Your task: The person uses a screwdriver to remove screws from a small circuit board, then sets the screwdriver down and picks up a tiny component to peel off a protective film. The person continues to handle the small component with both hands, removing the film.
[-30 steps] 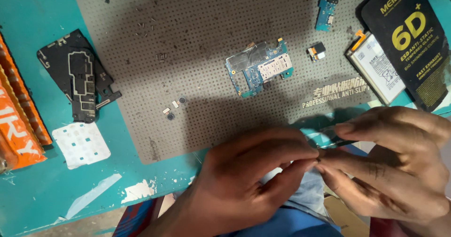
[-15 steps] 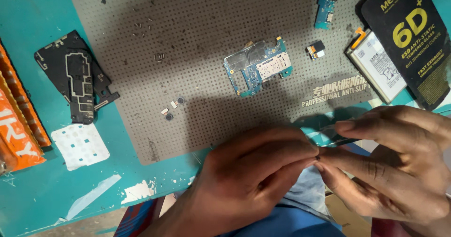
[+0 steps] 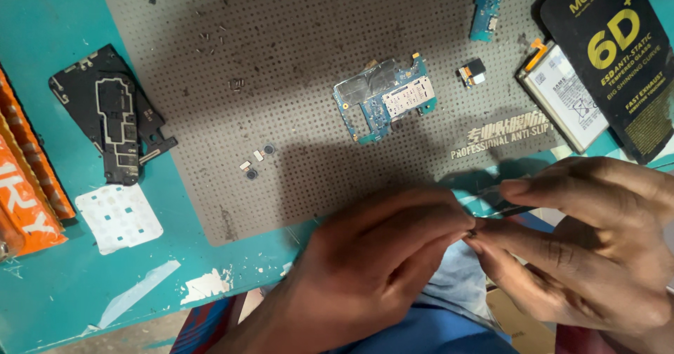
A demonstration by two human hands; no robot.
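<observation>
Both hands at counter's near edge: left hand [image 3: 372,270] and right hand [image 3: 590,248] pinch tiny part [image 3: 472,233] between fingertips. Circuit board [image 3: 385,97] already out, lying mid-mat [image 3: 295,66]; reassembly pending.

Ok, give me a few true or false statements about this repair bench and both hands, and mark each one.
1. The blue circuit board lies on the grey perforated mat. True.
2. The left hand rests on the black frame part. False: it meets the right hand at the table's near edge, pinching something tiny.
3. The frame part lies on the teal table. True.
4. The white sticker sheet lies on the mat. False: it is on the table.
</observation>
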